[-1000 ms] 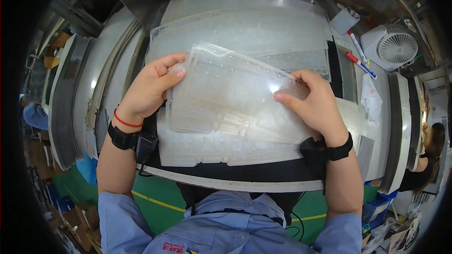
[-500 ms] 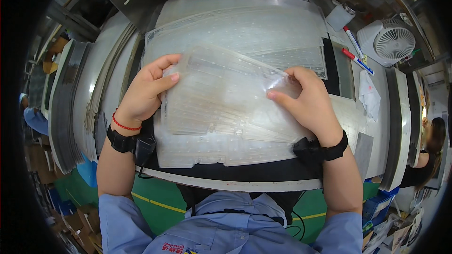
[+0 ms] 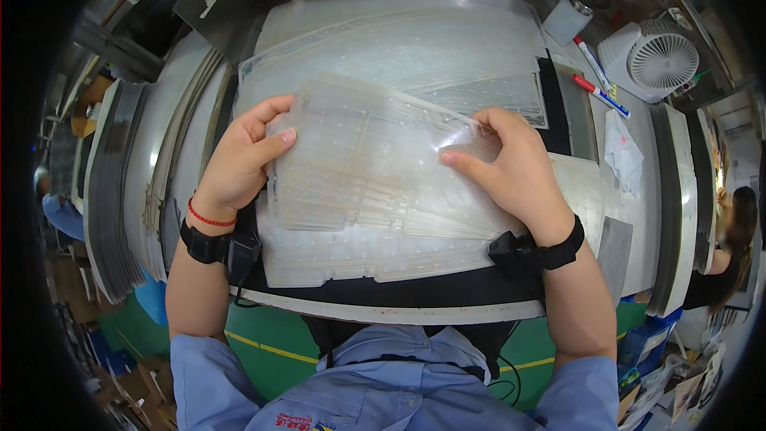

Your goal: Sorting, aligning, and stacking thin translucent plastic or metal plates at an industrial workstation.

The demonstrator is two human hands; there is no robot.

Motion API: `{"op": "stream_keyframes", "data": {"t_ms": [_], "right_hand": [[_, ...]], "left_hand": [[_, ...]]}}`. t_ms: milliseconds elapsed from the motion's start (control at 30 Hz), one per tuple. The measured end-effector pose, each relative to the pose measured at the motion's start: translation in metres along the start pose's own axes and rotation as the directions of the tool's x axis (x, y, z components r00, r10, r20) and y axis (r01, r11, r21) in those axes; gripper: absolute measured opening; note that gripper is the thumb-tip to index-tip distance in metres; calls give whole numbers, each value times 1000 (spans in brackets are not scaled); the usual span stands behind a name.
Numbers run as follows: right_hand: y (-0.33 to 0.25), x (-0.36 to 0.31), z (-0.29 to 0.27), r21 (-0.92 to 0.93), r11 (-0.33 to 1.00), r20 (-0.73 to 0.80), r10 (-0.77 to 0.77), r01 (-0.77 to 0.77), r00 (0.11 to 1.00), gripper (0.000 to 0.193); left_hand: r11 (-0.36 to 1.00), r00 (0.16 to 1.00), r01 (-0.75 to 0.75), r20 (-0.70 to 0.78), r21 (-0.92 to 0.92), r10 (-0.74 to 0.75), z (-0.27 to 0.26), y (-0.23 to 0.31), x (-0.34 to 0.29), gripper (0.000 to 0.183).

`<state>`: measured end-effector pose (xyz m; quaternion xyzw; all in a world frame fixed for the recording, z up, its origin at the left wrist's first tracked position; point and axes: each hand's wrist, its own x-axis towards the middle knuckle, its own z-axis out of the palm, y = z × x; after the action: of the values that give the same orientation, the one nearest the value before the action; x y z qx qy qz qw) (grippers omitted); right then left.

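Observation:
A fanned bundle of clear plastic sheets (image 3: 351, 152), cut with notches and dotted with small bumps, is held up between my two hands. My left hand (image 3: 247, 140) pinches its left edge, thumb on top and fingers behind. At the upper right corner my right hand (image 3: 507, 160) grips it the same way, the thumb pressing on the face. Beneath the bundle more clear sheets (image 3: 319, 262) lie on the black mat (image 3: 431, 290) at the table's near edge. Behind it spreads a wide pile of larger clear sheets (image 3: 383, 48).
Stacked grey panels (image 3: 120, 183) stand at the left. On the right are a white fan (image 3: 658, 60), a white bottle (image 3: 566, 20), a red-capped marker (image 3: 598, 94), another marker (image 3: 589, 60) and a white cloth (image 3: 622, 152). Another person (image 3: 730, 247) is at the far right.
The bundle and both hands have shifted slightly left, along with the whole view. My hands still grip the sheets in the same places.

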<state>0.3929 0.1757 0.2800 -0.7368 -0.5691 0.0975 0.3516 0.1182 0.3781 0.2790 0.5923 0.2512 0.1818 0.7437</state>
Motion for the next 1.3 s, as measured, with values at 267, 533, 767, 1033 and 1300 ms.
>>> {"op": "stream_keyframes", "data": {"t_ms": [267,533,767,1033,1300], "right_hand": [[-1,0,-2,1,1000,0,25,-25,1000,46],[3,0,-1,8,1000,-28,12,-12,1000,48],[5,2,-2,38,999,-7,-23,23,1000,45],[1,3,-4,38,999,37,13,-14,999,44],[2,2,-3,67,998,14,15,-16,1000,45]], "left_hand": [[1000,997,7,-79,-23,-9,-1,-7,1,36],[999,999,-40,-14,-33,40,9,5,-3,43],[1000,999,7,-34,9,-7,-3,-4,2,42],[1000,1000,-9,-29,10,9,3,3,-1,42],[1000,998,15,-58,-19,-16,0,-1,1,40]]}}
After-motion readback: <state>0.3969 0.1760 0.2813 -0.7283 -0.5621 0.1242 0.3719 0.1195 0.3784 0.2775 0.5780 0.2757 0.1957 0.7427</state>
